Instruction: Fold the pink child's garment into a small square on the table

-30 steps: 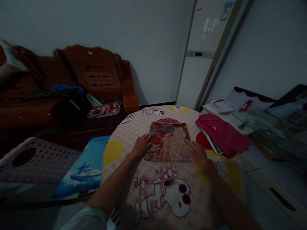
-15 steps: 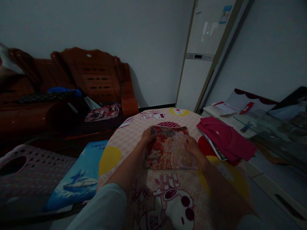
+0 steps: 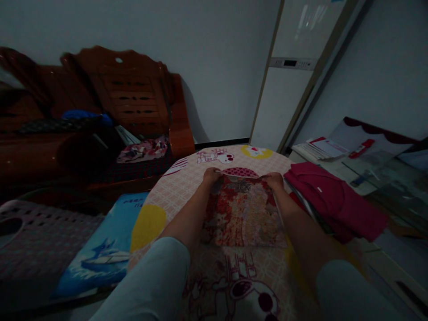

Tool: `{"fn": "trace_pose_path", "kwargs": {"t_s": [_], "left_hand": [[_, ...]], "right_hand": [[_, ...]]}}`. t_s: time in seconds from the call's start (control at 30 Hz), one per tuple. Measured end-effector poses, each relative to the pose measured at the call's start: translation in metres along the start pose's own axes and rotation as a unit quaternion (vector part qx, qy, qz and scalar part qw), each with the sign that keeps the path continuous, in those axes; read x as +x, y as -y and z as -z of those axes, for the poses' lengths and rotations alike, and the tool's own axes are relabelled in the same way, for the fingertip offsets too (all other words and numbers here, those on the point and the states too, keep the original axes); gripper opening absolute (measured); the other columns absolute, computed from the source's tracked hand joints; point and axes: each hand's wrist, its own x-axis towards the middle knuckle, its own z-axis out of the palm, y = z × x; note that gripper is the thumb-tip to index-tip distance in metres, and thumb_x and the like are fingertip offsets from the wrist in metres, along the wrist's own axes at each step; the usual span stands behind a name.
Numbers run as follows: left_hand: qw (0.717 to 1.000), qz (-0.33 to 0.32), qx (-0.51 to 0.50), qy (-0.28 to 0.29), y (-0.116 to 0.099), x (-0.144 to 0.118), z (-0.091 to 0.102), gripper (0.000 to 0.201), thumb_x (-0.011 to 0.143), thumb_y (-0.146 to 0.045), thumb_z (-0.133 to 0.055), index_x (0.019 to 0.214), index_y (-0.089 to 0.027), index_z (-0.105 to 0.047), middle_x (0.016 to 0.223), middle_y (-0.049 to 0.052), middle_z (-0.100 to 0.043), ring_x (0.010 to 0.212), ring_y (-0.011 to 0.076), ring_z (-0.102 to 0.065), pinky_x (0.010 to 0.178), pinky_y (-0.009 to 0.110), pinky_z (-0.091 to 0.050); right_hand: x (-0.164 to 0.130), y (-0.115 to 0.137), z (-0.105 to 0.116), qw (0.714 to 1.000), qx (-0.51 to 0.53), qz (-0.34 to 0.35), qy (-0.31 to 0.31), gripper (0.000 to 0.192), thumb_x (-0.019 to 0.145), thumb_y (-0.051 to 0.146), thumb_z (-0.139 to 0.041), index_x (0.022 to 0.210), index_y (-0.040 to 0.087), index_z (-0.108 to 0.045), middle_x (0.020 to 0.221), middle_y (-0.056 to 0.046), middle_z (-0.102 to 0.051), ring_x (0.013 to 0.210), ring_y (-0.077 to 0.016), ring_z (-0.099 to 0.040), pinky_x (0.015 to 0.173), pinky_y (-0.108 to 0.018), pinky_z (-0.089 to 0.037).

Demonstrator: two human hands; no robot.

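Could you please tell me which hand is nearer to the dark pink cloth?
Right. The right hand is just left of the dark pink cloth; the left hand is farther left, across the patterned cloth.

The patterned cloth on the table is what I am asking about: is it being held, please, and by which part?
Yes, the patterned cloth is held at its far corners, one by the left hand, one by the right hand.

Cloth-covered round table [image 3: 180, 185], patterned fabric [image 3: 244, 214], magenta-topped pile [image 3: 329, 194]
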Motion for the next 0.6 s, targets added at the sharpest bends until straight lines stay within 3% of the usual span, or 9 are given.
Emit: {"fn": "trace_pose_path", "kwargs": {"t_s": [0.17, 0.33, 0.47, 0.6], "left_hand": [[0.994, -0.038, -0.106, 0.012, -0.016, -0.021, 0.013, 0.037, 0.067, -0.021, -0.068, 0.103, -0.012, -0.072, 0.076, 0.004, -0.071, 0.066, 0.0158, -0.063, 0.064, 0.027, -0.049], [0.977, -0.114, -0.172, 0.056, -0.031, -0.065, 0.054, 0.043, 0.059, -0.026, -0.077, 0.099, -0.013, -0.072, 0.081, 0.002, -0.071, 0.073, 0.0151, -0.062, 0.069, 0.026, -0.049], [0.948, -0.178, -0.172, 0.201, -0.018, -0.117, 0.086, 0.042, 0.064, -0.034, -0.078, 0.100, -0.013, -0.072, 0.084, 0.004, -0.072, 0.073, 0.0155, -0.063, 0.068, 0.026, -0.049], [0.917, -0.218, -0.042, 0.332, 0.005, -0.162, 0.103, 0.024, 0.071, -0.032, -0.073, 0.087, -0.014, -0.074, 0.082, 0.005, -0.074, 0.073, 0.0167, -0.066, 0.070, 0.026, -0.050]], "right_hand": [[-0.014, 0.012, 0.016, 0.992, 0.120, 0.022, -0.022, 0.009, 0.056, 0.020, -0.067, 0.064, 0.016, -0.066, 0.051, 0.002, -0.061, 0.049, -0.0130, -0.056, 0.046, -0.021, -0.041], [-0.058, 0.012, 0.061, 0.975, 0.202, 0.092, 0.017, 0.018, 0.053, 0.028, -0.069, 0.067, 0.016, -0.067, 0.061, 0.001, -0.066, 0.057, -0.0141, -0.059, 0.053, -0.022, -0.044], [-0.110, -0.015, 0.097, 0.961, 0.159, 0.187, 0.125, 0.018, 0.062, 0.030, -0.069, 0.074, 0.017, -0.073, 0.067, -0.001, -0.069, 0.061, -0.0143, -0.060, 0.058, -0.023, -0.045], [-0.158, -0.043, 0.110, 0.934, 0.012, 0.266, 0.238, 0.016, 0.068, 0.021, -0.061, 0.075, 0.018, -0.076, 0.070, -0.003, -0.073, 0.063, -0.0161, -0.063, 0.060, -0.024, -0.047]]}}
